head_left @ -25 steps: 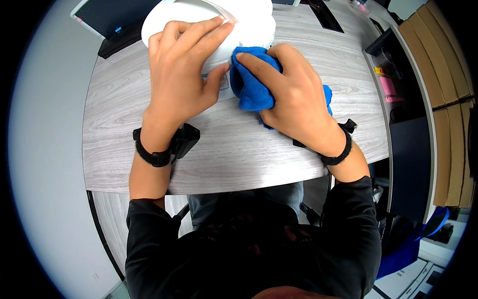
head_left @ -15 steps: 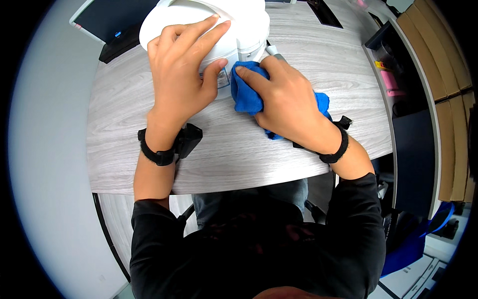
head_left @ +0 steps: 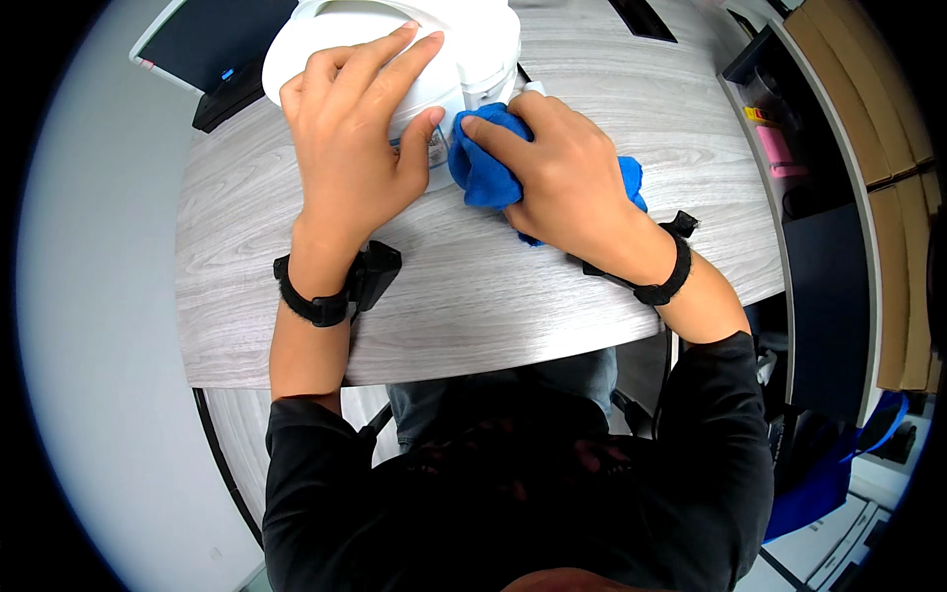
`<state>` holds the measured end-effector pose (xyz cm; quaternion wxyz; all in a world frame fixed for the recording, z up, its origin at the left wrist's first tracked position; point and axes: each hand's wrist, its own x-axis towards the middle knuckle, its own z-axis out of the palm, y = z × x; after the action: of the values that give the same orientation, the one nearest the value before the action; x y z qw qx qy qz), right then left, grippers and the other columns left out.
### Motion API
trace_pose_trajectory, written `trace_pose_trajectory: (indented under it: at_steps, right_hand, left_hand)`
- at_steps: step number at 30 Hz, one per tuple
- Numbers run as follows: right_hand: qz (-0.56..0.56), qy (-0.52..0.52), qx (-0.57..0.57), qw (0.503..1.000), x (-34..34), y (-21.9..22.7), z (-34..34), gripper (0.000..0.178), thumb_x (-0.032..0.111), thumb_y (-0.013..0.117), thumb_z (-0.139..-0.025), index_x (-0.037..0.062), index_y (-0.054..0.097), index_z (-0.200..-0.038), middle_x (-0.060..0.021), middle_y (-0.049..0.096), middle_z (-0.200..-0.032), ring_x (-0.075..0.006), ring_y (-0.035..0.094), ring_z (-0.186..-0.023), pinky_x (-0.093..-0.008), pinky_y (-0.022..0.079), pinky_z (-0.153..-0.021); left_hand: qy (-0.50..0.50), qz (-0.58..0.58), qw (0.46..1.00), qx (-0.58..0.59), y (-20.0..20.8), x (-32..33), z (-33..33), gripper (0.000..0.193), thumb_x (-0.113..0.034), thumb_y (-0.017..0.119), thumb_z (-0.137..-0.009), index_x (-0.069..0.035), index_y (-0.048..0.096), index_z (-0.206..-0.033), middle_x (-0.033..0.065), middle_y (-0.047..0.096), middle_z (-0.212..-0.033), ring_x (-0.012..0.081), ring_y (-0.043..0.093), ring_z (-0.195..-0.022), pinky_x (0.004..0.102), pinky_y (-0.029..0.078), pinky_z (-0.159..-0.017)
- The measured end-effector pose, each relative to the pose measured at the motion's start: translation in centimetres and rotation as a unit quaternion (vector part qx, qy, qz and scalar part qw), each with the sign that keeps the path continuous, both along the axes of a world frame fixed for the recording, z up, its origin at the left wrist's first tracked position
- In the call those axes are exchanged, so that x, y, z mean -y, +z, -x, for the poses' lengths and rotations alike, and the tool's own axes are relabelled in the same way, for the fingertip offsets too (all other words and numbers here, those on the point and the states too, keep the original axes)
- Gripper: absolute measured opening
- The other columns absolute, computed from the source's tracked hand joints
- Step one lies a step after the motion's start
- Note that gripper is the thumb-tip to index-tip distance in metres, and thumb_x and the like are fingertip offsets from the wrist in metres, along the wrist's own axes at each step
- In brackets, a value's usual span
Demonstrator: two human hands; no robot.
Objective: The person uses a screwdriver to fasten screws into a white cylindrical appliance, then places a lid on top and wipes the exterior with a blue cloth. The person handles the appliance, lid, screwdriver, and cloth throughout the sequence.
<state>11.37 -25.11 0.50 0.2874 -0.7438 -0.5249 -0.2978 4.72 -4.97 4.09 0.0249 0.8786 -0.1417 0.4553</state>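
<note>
A rounded white plastic appliance stands at the far side of the table, its top cut off by the picture's edge. My left hand rests against its front left with fingers spread and stretched over the surface; the thumb lies beside a blue-edged label. In my right hand is a bunched blue cloth, pinched between thumb and fingers. The cloth meets the appliance's lower right front, and part of it sticks out past the far side of my hand.
The appliance stands on a grey wood-grain table. A dark screen is at the far left. On the right, a shelf holds a pink item, with cardboard boxes beyond. A blue bag hangs lower right.
The appliance and both hands appear slightly further left and up in the picture; the table and shelf have shifted too. The blue cloth stays in my right hand, against the appliance.
</note>
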Motion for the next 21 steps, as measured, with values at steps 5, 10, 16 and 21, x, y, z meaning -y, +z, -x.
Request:
trace_pose_trajectory:
  at_steps: [5,10,16,21]
  right_hand:
    - [0.053,-0.005,-0.008,0.999,0.3,-0.1,0.0,0.041,0.006,0.077,-0.064,0.0091,0.072,-0.105,-0.0088,0.055,-0.085,-0.0249,0.059,-0.075,-0.0376,0.047,-0.060]
    - [0.077,0.008,-0.027,0.997,0.4,-0.5,-0.6,0.042,0.005,0.077,-0.064,0.0101,0.073,-0.105,-0.0090,0.057,-0.089,-0.0251,0.060,-0.080,-0.0373,0.049,-0.064]
    - [0.019,0.045,-0.017,0.999,-0.3,-1.1,-0.9,0.042,0.003,0.077,-0.064,0.0126,0.073,-0.105,-0.0077,0.057,-0.092,-0.0258,0.061,-0.082,-0.0376,0.050,-0.067]
    - [0.046,0.024,-0.021,0.998,-0.2,-1.7,-1.3,0.039,0.004,0.077,-0.065,0.0130,0.073,-0.103,-0.0072,0.058,-0.093,-0.0263,0.062,-0.084,-0.0378,0.050,-0.068]
  left_hand:
    - [-0.003,-0.002,1.000,-0.004,0.2,-0.1,0.1,0.053,-0.018,0.078,-0.075,-0.017,0.069,-0.127,0.0031,0.067,-0.129,0.0219,0.057,-0.104,0.0384,0.033,-0.092]
    - [-0.015,0.000,1.000,0.001,0.3,-0.7,-0.1,0.052,-0.019,0.080,-0.074,-0.016,0.070,-0.125,0.0030,0.068,-0.127,0.0219,0.058,-0.103,0.0376,0.033,-0.092]
    - [-0.025,0.007,1.000,-0.002,0.5,-1.0,-0.1,0.048,-0.019,0.081,-0.074,-0.015,0.072,-0.121,0.0031,0.069,-0.125,0.0217,0.058,-0.104,0.0365,0.033,-0.091]
    - [-0.038,0.018,0.999,-0.001,0.6,-1.6,-0.3,0.043,-0.019,0.080,-0.075,-0.015,0.073,-0.118,0.0019,0.071,-0.123,0.0212,0.059,-0.105,0.0359,0.033,-0.091]
